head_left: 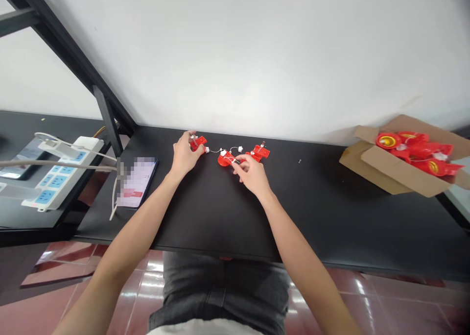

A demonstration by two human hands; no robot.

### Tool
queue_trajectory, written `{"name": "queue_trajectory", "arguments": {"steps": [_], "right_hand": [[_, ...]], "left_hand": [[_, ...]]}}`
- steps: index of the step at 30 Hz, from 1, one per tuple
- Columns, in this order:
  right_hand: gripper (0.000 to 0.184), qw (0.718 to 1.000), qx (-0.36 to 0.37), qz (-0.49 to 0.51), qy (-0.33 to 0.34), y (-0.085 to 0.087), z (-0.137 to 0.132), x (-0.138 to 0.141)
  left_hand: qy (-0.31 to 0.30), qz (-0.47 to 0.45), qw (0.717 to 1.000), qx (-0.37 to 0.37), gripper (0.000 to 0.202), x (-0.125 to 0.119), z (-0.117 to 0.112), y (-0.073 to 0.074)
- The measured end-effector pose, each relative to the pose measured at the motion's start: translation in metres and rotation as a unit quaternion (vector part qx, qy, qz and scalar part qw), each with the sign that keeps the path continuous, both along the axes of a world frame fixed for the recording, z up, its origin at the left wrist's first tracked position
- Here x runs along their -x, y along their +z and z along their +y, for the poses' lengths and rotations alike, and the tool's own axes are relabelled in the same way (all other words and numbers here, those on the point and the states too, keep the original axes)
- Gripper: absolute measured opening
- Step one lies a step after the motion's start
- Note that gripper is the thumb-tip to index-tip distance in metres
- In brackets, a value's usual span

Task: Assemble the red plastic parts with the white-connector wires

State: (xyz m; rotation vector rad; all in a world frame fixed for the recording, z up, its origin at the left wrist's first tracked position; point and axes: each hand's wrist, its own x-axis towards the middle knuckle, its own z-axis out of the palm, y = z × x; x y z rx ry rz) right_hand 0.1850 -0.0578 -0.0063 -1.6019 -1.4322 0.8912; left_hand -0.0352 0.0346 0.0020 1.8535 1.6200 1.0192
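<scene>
At the back of the black table, my left hand [186, 153] is closed around a red plastic part [199, 141], with its fingers covering some of it. My right hand [252, 172] pinches a second red plastic part [224, 159], which has a round end and a white piece on top. Just behind the right fingers lies a third red part [261, 152] with a small upright pin. A thin white wire [215, 152] with small white plugs runs between the parts in the two hands.
On the right stands an open cardboard box [389, 171] filled with several red parts [422, 149] bearing gold rings. A phone [137, 183] with a lit screen lies at the left, beside a cable. Further left are a white power strip [62, 173] and a black metal frame post [106, 114].
</scene>
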Motion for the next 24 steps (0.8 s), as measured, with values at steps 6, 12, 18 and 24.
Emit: {"name": "queue_trajectory", "arguments": {"steps": [6, 12, 18, 24], "right_hand": [[0.035, 0.999, -0.025, -0.027, -0.038, 0.005, -0.002, 0.002], [0.032, 0.999, -0.04, -0.03, -0.016, 0.004, -0.002, 0.002], [0.031, 0.999, -0.039, -0.024, -0.02, 0.003, 0.0, -0.001], [0.057, 0.999, -0.041, -0.005, 0.027, 0.004, -0.001, -0.001]], "left_hand": [[-0.049, -0.019, 0.999, 0.008, 0.051, -0.003, -0.005, 0.002], [-0.168, 0.018, 0.985, 0.028, 0.044, -0.003, -0.008, 0.002], [-0.263, 0.066, 0.962, 0.026, 0.039, -0.001, -0.013, 0.006], [-0.261, 0.034, 0.965, 0.009, 0.048, 0.001, -0.011, 0.007]]}}
